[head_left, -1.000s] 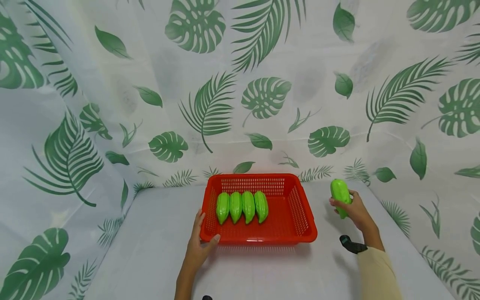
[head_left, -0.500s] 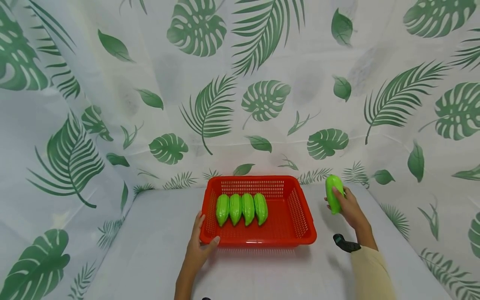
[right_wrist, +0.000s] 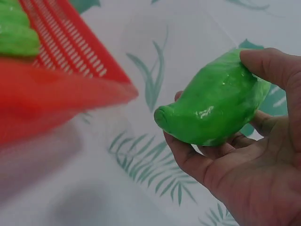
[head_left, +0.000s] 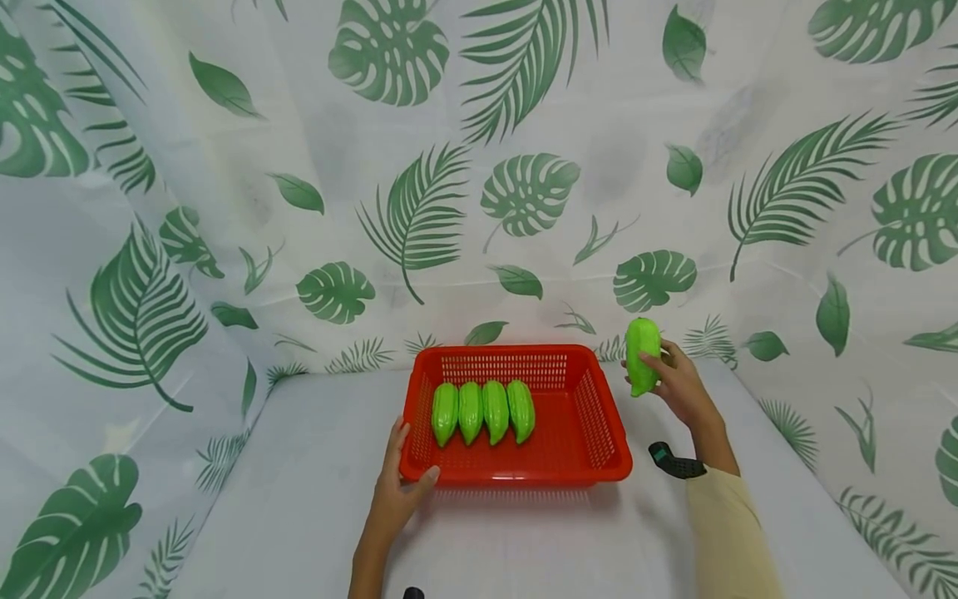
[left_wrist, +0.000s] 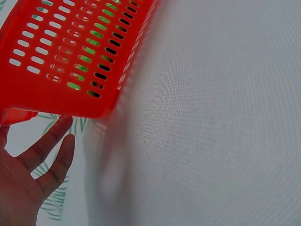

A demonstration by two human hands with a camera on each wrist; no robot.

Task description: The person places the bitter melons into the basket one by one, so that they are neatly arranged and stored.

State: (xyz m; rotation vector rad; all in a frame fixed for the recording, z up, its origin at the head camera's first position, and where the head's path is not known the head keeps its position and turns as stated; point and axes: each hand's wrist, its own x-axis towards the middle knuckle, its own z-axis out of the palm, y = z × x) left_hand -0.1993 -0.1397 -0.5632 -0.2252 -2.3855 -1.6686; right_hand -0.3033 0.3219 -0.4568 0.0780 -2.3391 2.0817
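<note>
A red plastic basket [head_left: 516, 480] stands on the table, with several ribbed green toy fruits [head_left: 496, 413] lined up in its left half. My left hand [head_left: 395, 495] rests at its front left corner, thumb on the front rim and fingers along the left side. In the left wrist view, the fingers [left_wrist: 57, 169] look spread and fairly straight under the rim. My right hand [head_left: 683, 387] holds another glossy green toy fruit [head_left: 642, 356] in the air, just right of the basket. The right wrist view shows this fruit [right_wrist: 211, 106] between thumb and fingers, its stubby end toward the basket.
Bare basket floor [head_left: 555, 428] shows right of the row of fruits. White cloth covers the table [head_left: 299, 499], and a leaf-printed curtain [head_left: 524, 274] hangs behind and at both sides. A black device [head_left: 677, 462] is strapped to the right wrist.
My right hand has carried the green toy fruit left and farther back, closer to the basket's right rim. The left hand, basket and row of fruits have stayed put.
</note>
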